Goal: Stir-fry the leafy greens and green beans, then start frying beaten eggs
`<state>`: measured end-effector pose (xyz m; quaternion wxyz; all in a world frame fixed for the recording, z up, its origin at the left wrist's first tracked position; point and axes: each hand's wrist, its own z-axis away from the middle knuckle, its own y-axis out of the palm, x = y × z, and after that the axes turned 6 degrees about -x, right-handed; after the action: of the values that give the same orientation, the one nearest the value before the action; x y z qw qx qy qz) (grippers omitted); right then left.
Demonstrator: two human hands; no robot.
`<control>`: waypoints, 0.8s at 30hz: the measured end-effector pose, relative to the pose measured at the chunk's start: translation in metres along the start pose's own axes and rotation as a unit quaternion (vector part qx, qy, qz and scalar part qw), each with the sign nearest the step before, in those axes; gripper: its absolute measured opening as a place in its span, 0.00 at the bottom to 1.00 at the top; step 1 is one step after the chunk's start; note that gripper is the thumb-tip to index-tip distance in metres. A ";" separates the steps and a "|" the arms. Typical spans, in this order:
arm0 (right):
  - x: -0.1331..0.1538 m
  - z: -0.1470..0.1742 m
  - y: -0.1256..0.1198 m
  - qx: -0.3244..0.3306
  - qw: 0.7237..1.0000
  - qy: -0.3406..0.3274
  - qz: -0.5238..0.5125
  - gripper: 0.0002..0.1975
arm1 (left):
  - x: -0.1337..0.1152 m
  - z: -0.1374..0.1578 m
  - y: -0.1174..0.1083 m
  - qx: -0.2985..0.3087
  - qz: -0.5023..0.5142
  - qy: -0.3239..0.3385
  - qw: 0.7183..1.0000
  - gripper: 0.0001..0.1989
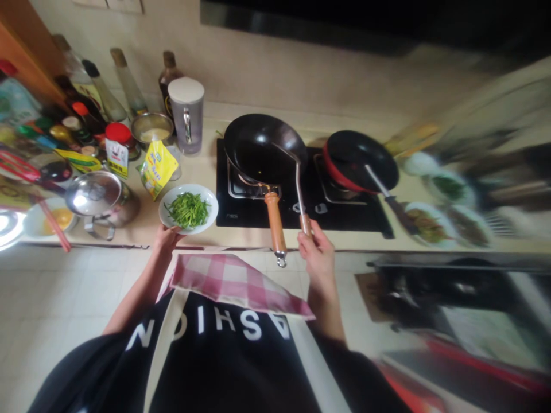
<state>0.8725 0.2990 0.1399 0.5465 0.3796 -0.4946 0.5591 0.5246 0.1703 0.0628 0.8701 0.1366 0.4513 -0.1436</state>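
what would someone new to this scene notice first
Probably the bright green chopped vegetables on the white dish, held in the left hand beside the stove. Next, the big black wok over the left burner, with a metal utensil from the right hand reaching into it. The red-sided pan at the right burner also stands out.

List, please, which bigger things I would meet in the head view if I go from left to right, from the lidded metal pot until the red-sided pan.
Lidded metal pot → yellow packet → white plate of chopped greens → black wok → red-sided pan.
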 end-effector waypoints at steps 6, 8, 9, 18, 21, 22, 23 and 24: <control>-0.001 -0.002 -0.001 0.021 1.000 -0.001 -0.005 0.37 | 0.002 0.017 -0.010 -0.016 -0.020 -0.003 1.000 0.29; -0.001 -0.002 -0.001 0.024 1.000 0.003 -0.010 0.37 | -0.001 0.033 -0.016 -0.001 -0.042 0.004 0.999 0.27; -0.001 -0.002 0.000 0.023 1.000 0.006 -0.011 0.37 | -0.004 0.042 -0.019 0.006 -0.053 0.004 0.999 0.26; -0.006 -0.005 0.002 0.028 1.000 0.000 -0.014 0.36 | -0.032 0.097 -0.023 -0.016 -0.123 -0.062 0.990 0.10; -0.010 -0.006 0.001 0.036 0.999 0.001 -0.016 0.36 | -0.029 0.100 -0.027 -0.017 -0.123 -0.054 0.991 0.06; -0.011 -0.006 0.000 0.040 0.999 0.001 -0.015 0.36 | -0.027 0.100 -0.029 -0.014 -0.122 -0.049 0.991 0.05; -0.012 -0.006 -0.001 0.042 0.999 0.000 -0.014 0.36 | -0.025 0.100 -0.032 -0.011 -0.122 -0.044 0.991 0.05; -0.013 -0.006 -0.001 0.044 0.999 -0.002 -0.013 0.36 | -0.023 0.099 -0.034 -0.007 -0.123 -0.040 0.992 0.05</control>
<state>0.8759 0.3014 0.1267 0.5360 0.4103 -0.4657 0.5723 0.5734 0.1053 0.1334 0.8640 0.0685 0.4309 -0.2514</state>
